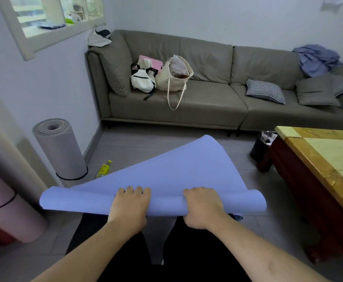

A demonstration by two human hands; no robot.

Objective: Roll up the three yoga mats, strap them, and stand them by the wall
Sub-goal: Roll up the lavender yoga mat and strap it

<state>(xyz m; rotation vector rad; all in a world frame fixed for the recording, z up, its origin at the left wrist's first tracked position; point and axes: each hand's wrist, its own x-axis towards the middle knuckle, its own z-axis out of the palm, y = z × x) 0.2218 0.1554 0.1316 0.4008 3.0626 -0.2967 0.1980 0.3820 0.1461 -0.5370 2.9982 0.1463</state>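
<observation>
Tiled floor (pixel 138 147), blue mat (pixel 166 171) – rolled edge under curled fingers (pixel 134 190) of both hands

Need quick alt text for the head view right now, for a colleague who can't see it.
Both hands, left hand and right hand, grip the near rolled edge of a blue yoga mat, its far end lifted. A grey rolled mat and a pink rolled mat, both strapped, stand by the wall at left.
</observation>
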